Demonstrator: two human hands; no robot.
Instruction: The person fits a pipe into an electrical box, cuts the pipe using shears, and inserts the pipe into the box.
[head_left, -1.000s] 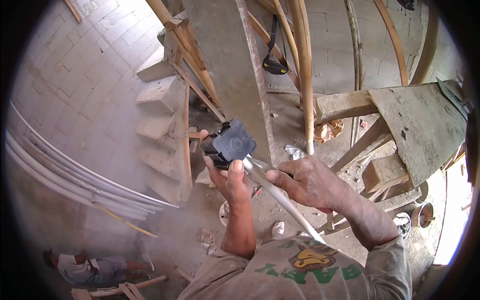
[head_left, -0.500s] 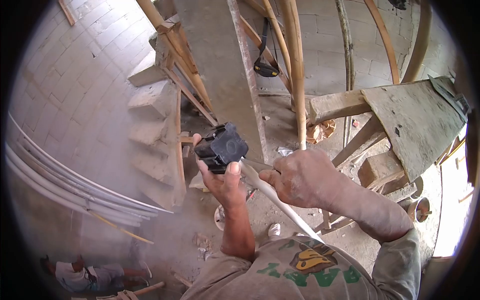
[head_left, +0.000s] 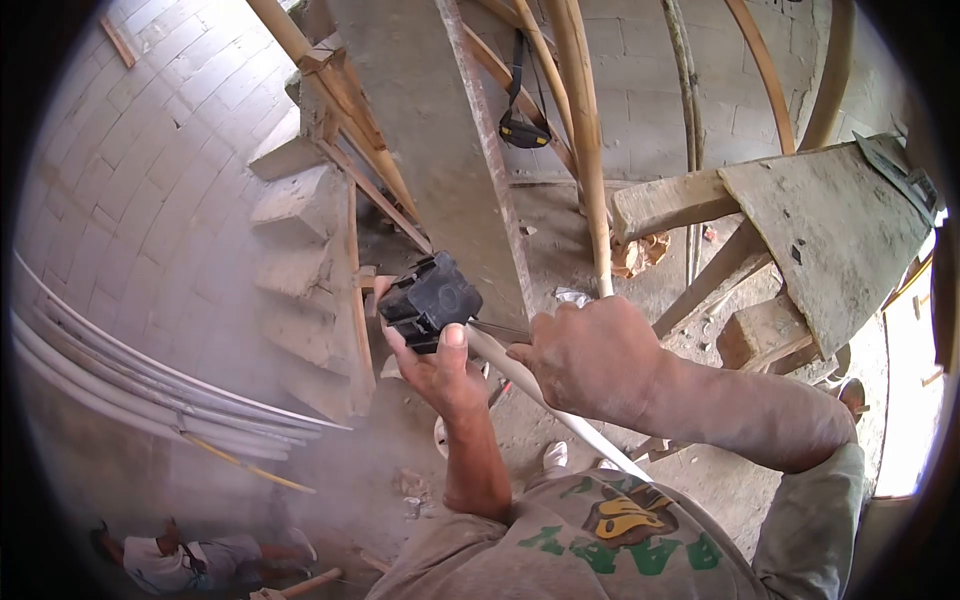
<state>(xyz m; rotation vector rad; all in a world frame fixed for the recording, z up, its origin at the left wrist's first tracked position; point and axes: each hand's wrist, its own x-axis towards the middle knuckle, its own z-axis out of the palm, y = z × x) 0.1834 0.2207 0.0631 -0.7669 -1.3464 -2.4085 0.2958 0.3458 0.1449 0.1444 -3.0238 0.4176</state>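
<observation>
My left hand [head_left: 450, 378] is wrapped round a black plastic electrical box [head_left: 440, 298], with the thumb pressed on its near edge. The box is tilted, and molded tabs show along its sides. A fist is made by my right hand [head_left: 597, 360], just right of the box. From this fist a thin metal shaft [head_left: 503, 329], like a screwdriver's, runs left to the box's lower right edge. Its handle is hidden in my fingers, and I cannot tell whether the tip is inside the box. Below both hands a white pipe [head_left: 592, 438] slants down toward my shirt.
Rough concrete steps [head_left: 295, 205] stand to the left. Several long pipes [head_left: 150, 390] run along the left wall. Wooden poles [head_left: 585, 140] rise ahead. A dusty board on timbers [head_left: 825, 240] stands at right. Another person [head_left: 190, 562] is at lower left. Dust hangs in the air.
The box and my left hand have shifted slightly left. More of the metal shaft shows between the box and my right fist. The whole view has moved a little.
</observation>
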